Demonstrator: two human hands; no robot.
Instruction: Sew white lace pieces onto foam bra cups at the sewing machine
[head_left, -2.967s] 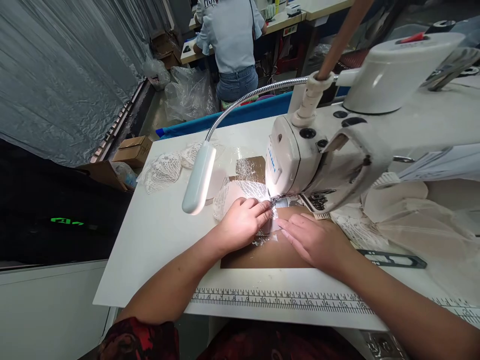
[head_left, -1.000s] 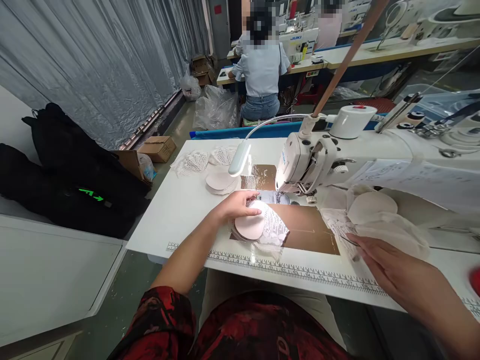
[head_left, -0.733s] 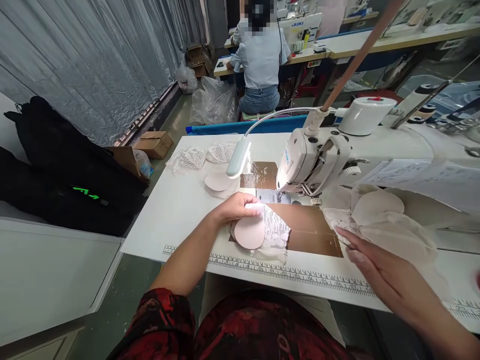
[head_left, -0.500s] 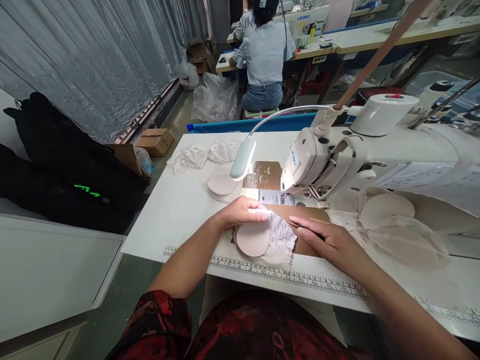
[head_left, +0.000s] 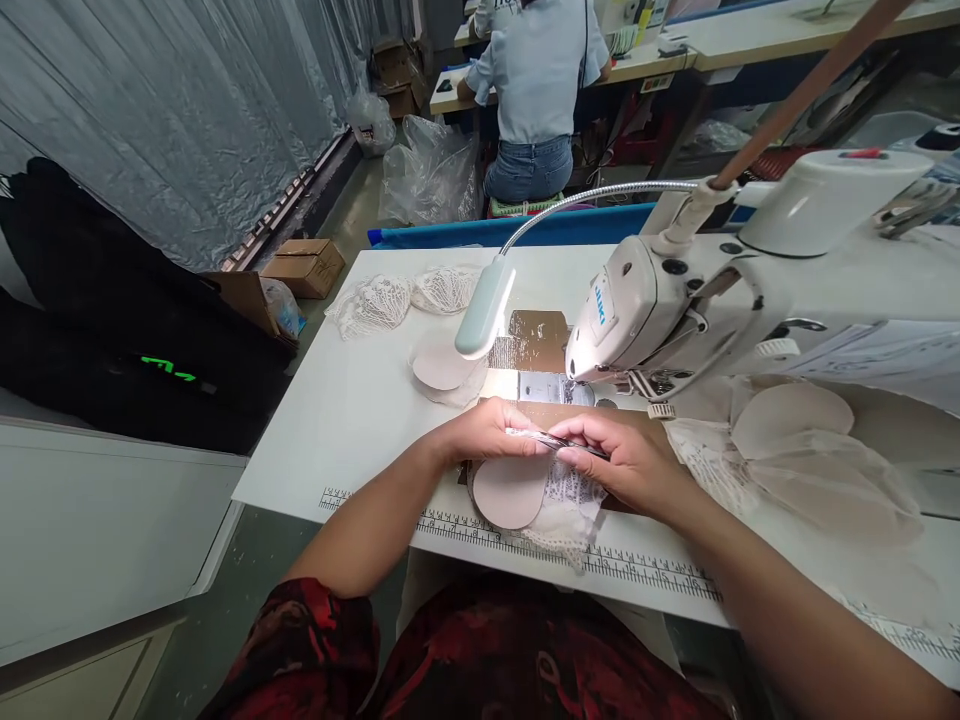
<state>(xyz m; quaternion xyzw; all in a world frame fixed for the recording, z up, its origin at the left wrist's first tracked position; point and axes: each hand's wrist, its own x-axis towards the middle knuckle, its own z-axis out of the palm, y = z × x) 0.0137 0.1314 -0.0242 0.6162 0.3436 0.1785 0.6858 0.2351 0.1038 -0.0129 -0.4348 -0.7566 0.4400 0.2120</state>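
While the left hand pinches the upper edge of the lace piece, the right hand has just come in from the fabric heap on its far side and now meets it, fingertips nearly together, in the head view. The right hand is closed around a slim tool, dark and metallic, whose tip reaches the edge by the left fingertips; whether it is touching the lace or cutting it, I cannot tell. The left hand is narrow, thumb against fingers, with the gathered edge between them.

The lace piece hangs just below both hands, over the near edge of the counter, with a smooth round piece below the left hand and the lace spreading beneath the right. The head of the sewing machine stands beyond the right hand, and the lace lies on the near side of it, apart from the needle area. With one hand gripping the edge and the other bringing the tool to it, this looks like close handwork rather than stitching.
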